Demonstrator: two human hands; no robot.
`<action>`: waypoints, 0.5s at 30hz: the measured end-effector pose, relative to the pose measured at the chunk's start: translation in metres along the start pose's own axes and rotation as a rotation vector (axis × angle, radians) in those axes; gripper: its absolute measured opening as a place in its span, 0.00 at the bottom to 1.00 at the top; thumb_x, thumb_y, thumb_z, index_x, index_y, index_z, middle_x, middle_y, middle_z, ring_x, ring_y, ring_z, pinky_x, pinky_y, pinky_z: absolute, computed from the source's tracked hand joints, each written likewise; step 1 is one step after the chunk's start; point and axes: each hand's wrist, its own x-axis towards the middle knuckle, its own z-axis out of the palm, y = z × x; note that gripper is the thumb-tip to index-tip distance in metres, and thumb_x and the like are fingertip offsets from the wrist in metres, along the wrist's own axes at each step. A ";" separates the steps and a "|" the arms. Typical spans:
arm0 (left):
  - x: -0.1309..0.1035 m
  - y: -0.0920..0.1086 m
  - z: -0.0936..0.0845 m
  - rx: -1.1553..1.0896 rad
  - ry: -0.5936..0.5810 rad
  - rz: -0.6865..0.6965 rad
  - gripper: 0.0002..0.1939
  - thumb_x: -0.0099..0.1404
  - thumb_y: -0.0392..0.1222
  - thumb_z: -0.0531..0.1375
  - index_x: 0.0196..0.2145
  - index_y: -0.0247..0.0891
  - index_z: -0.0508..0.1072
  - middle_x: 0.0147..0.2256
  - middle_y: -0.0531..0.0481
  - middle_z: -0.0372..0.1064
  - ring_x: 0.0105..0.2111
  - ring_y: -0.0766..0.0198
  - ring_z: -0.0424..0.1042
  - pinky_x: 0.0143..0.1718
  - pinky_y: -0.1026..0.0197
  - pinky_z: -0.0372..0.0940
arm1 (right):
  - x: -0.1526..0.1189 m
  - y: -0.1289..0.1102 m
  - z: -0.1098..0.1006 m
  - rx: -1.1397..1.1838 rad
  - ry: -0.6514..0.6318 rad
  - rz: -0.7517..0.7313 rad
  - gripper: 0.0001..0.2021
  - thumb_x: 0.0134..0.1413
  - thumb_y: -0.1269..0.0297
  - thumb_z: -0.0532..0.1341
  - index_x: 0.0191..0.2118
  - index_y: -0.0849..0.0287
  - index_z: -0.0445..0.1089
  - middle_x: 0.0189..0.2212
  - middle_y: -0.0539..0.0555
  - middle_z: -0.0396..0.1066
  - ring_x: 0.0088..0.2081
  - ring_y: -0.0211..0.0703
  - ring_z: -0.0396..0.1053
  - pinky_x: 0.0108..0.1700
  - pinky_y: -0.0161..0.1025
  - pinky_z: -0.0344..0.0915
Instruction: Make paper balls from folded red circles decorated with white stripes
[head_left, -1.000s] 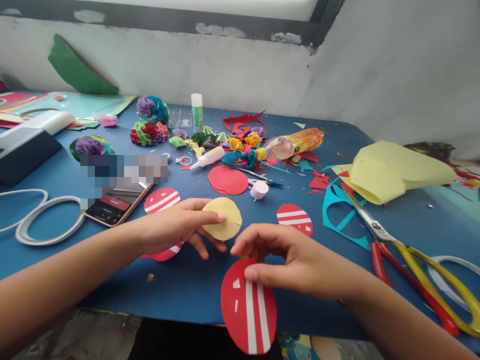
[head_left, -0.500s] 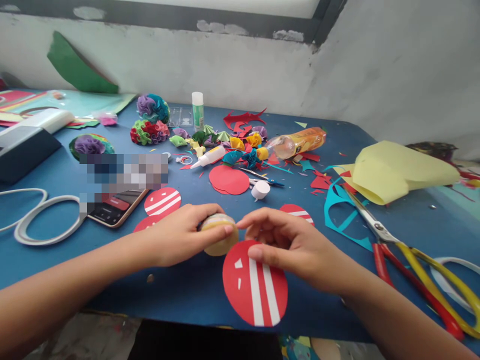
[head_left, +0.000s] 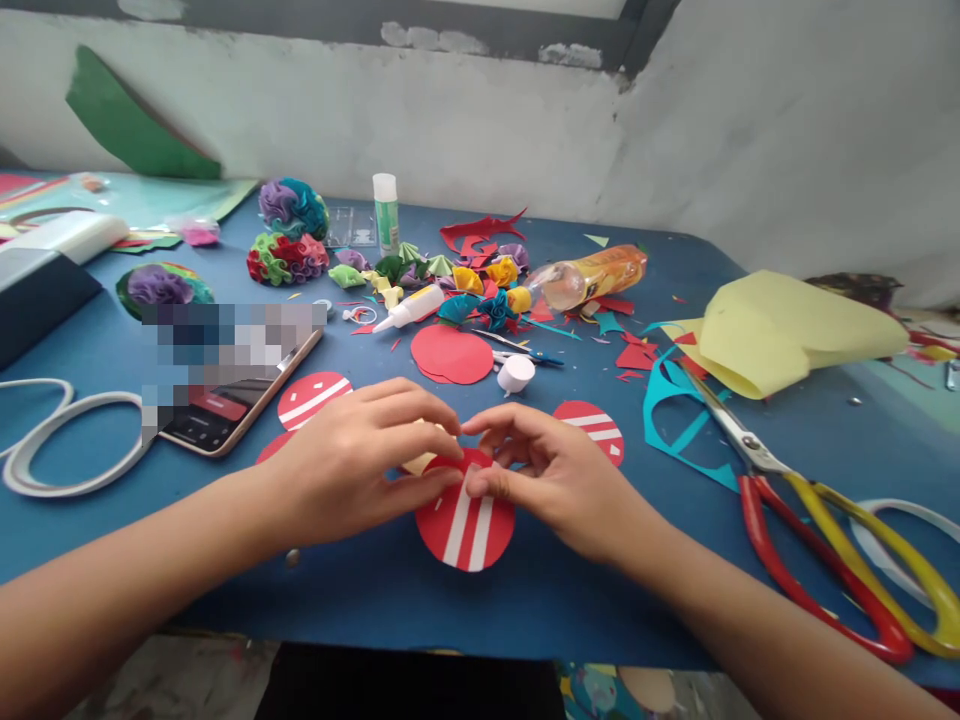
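In front of me is a red paper disc (head_left: 466, 525) with two white stripes, tilted over the table. My right hand (head_left: 559, 485) pinches its upper right edge between thumb and fingers. At its upper left edge, the thumb and fingertips of my left hand (head_left: 367, 455) close on the paper. A pale yellow round thing (head_left: 418, 445), perhaps a tape roll, shows behind my left fingers, mostly hidden. Another striped red disc (head_left: 591, 432) lies beyond my right hand, and one more (head_left: 313, 398) lies beyond my left wrist. Plain red discs (head_left: 451, 353) lie farther back.
Large scissors (head_left: 757, 455) with red and yellow handles lie at right, beside cut blue paper (head_left: 660, 435) and a yellow sheet (head_left: 787, 335). A phone (head_left: 232, 410) is at left. Glue bottles, a white cap (head_left: 516, 374), ruffled flowers and paper scraps fill the back.
The disc in my right hand has moved up and left. My left fingers have shifted from the pale round thing onto the disc's edge.
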 end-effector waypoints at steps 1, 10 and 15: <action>0.000 0.000 0.001 0.011 -0.013 0.022 0.03 0.64 0.36 0.56 0.36 0.39 0.70 0.38 0.48 0.71 0.38 0.64 0.69 0.40 0.61 0.65 | 0.001 0.001 0.001 0.036 -0.016 0.013 0.16 0.45 0.59 0.67 0.40 0.56 0.68 0.30 0.48 0.67 0.29 0.37 0.67 0.32 0.36 0.67; 0.000 0.002 -0.003 0.127 -0.003 0.064 0.09 0.63 0.33 0.55 0.37 0.44 0.73 0.39 0.48 0.72 0.38 0.63 0.70 0.39 0.60 0.67 | -0.005 -0.005 0.000 0.108 -0.073 0.048 0.10 0.56 0.60 0.59 0.43 0.55 0.66 0.33 0.50 0.69 0.33 0.37 0.68 0.34 0.34 0.66; 0.001 0.002 -0.002 0.157 -0.010 0.108 0.08 0.64 0.35 0.55 0.37 0.43 0.72 0.38 0.48 0.73 0.36 0.64 0.70 0.38 0.61 0.67 | -0.005 -0.004 0.001 0.110 -0.072 0.033 0.09 0.55 0.62 0.59 0.43 0.56 0.66 0.34 0.50 0.69 0.34 0.37 0.69 0.36 0.35 0.67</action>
